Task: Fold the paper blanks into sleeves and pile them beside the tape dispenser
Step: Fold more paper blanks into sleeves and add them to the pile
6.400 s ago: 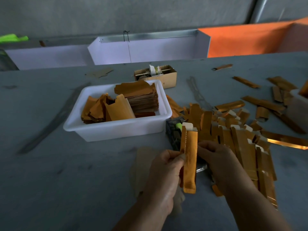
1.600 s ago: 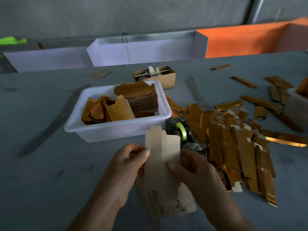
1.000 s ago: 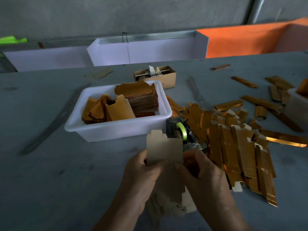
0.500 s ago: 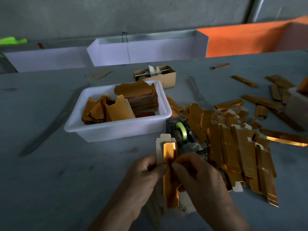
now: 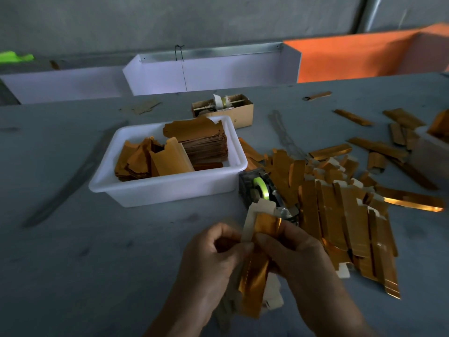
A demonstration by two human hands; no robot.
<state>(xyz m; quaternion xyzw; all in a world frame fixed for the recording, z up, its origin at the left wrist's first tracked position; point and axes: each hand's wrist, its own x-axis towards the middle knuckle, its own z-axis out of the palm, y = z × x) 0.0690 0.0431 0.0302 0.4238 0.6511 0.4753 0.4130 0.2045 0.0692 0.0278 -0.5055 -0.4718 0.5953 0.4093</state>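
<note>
Paper blank, gold foil on one face, pale uncoated card on the other; held upright above the near edge of the counter, just near of the tape dispenser. Partly folded: long panels turned in so the foil face shows at front, pale tab and side panel projecting at top left. Judged very light, thin and springy along the scored creases; likely to reopen unless pinched flat; foil face probably slick and easily marked or kinked by hard pressing. Best taken at the long edges near mid-length, thumb and fingertips opposed across the fold, clear of the end tabs. Left hand: grip closed on the blank's left edge, thumb and forefinger pinching. Right hand: grip closed on the right panel, fingers curled over it. Beneath the hands, partly hidden: loose stack of pale flat blanks on the counter. Right of the dispenser, touching it: spread pile of finished gold sleeves, long and narrow, overlapping; further strays scattered far right. Left of the dispenser: white plastic tub holding stacked and loose gold blanks. Far behind the tub: small open cardboard box, contents unclear.
</note>
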